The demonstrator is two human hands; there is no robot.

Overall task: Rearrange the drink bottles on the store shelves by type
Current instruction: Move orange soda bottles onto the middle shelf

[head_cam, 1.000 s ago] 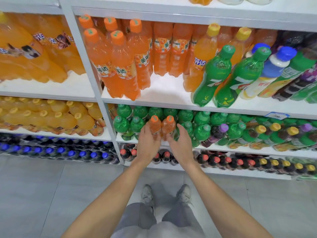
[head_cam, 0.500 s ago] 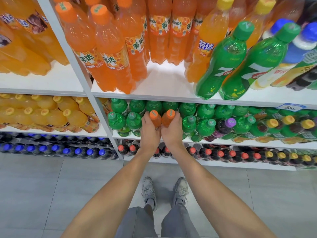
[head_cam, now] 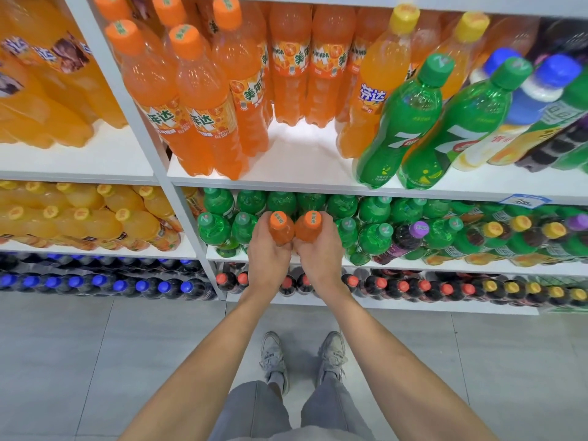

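Note:
My left hand point(head_cam: 266, 254) grips an orange soda bottle point(head_cam: 280, 229) with an orange cap, and my right hand point(head_cam: 321, 254) grips a second one point(head_cam: 309, 227) right beside it. Both bottles stand among green 7UP bottles point(head_cam: 219, 226) at the front of the middle shelf point(head_cam: 445, 265). On the shelf above, a group of tall orange soda bottles point(head_cam: 203, 100) stands at the left, with bare white shelf point(head_cam: 302, 157) next to them. Two green 7UP bottles point(head_cam: 404, 122) stand to the right of that gap.
Yellow-capped orange bottles point(head_cam: 378, 81), blue-capped bottles point(head_cam: 541, 87) and dark ones crowd the upper shelf's right. A purple-capped bottle point(head_cam: 410, 237) sits among the green ones. A white upright point(head_cam: 136, 122) divides the shelf bays. Dark cola bottles point(head_cam: 413, 288) line the bottom shelf. My shoes point(head_cam: 302, 358) stand on grey floor tiles.
My view has moved closer to the shelves and tilted down. My hands have closed more firmly round the two orange bottles, which have risen slightly among the green ones.

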